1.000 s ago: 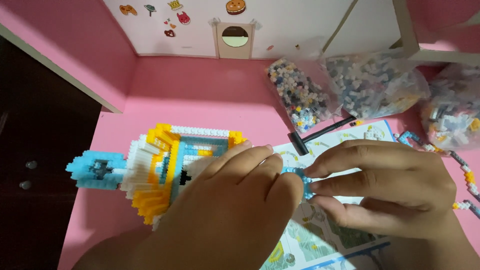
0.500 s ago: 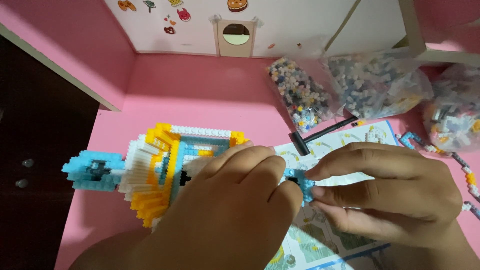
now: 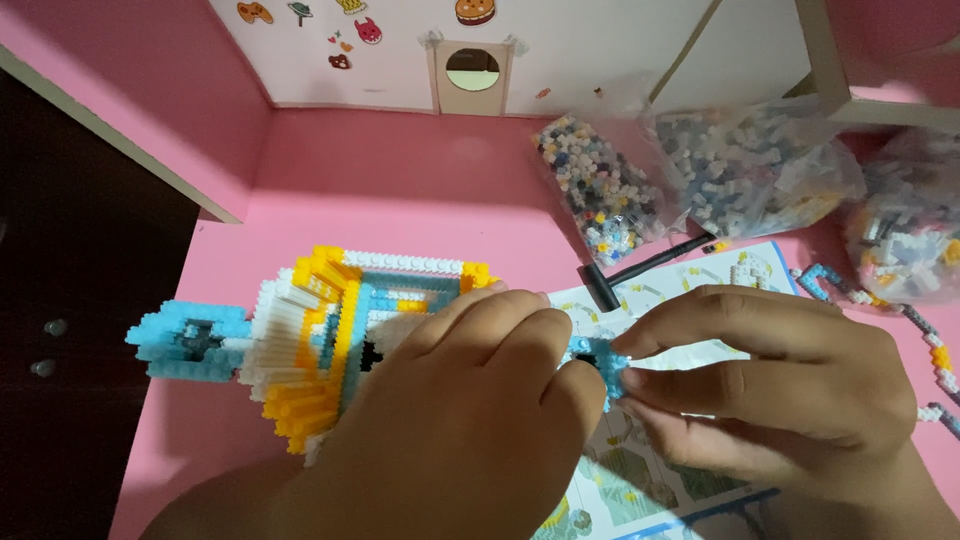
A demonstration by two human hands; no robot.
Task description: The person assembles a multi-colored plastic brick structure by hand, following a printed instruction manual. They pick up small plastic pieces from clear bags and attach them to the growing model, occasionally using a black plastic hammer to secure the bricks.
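Note:
A model built of tiny bricks (image 3: 300, 345), white, yellow and light blue, lies on its side on the pink table (image 3: 400, 190). My left hand (image 3: 460, 420) covers its right half and grips it. My right hand (image 3: 770, 385) pinches a small light-blue brick piece (image 3: 603, 362) at the model's right end, right against my left fingers. Much of the model is hidden under my left hand.
Under my hands lies a printed instruction sheet (image 3: 690, 280) with a small black hammer-like tool (image 3: 640, 270) on it. Three clear bags of loose bricks (image 3: 600, 195) (image 3: 750, 170) (image 3: 900, 230) sit at the back right. A brick chain (image 3: 930, 350) trails at the right edge. A white wall with stickers (image 3: 400, 40) stands behind.
Both hands and the model have shifted slightly left and down. My right fingers stay pinched on the light-blue piece at the model's end.

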